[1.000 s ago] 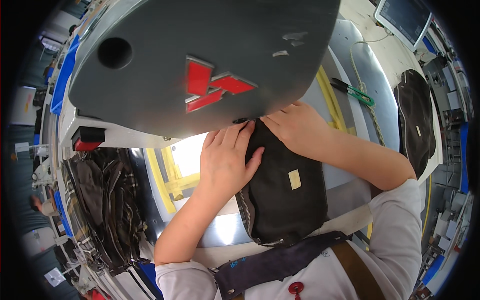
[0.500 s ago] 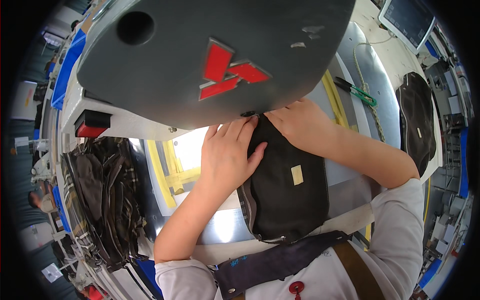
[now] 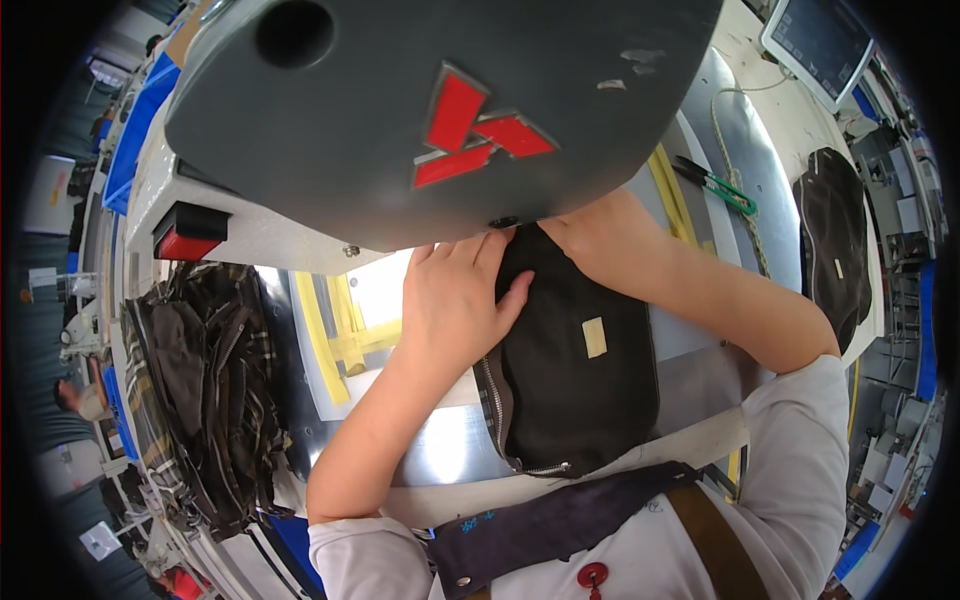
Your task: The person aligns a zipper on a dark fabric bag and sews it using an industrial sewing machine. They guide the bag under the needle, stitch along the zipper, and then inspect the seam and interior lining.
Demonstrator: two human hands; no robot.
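**Dark zippered piece (image 3: 565, 410) reaches in under a grey machine cover (image 3: 350, 130)**

At our far left, another person (image 3: 92, 400) shows small near the rim, below a blue tray (image 3: 128, 165). Next we see a heap of dark and plaid cloth (image 3: 205, 400) at the left of the work surface, a zipper running down through its folds. Above the heap, a black-and-red block (image 3: 190, 232) sits on the white machine body. Yellow tape strips (image 3: 322, 345) cross the bright patch left of our arm.

In the middle, we have our left hand (image 3: 450, 300) laid flat and loose on the upper left part of the dark zippered piece, thumb spread away from the fingers, fingertips near the cover's lower edge. The piece lies on the metal plate (image 3: 440, 440), its zipper along the left side and bottom, a pale yellow tag (image 3: 595, 338) on its face.

Our right hand (image 3: 605, 240) is over the upper right edge of the piece; its fingertips are hidden by the cover, so we cannot tell whether they grip.

Further right we find green-handled snips (image 3: 735, 196) beside a pale cord (image 3: 757, 245), then a white-framed screen (image 3: 820, 45) at the top and another dark piece (image 3: 838, 235) below it.
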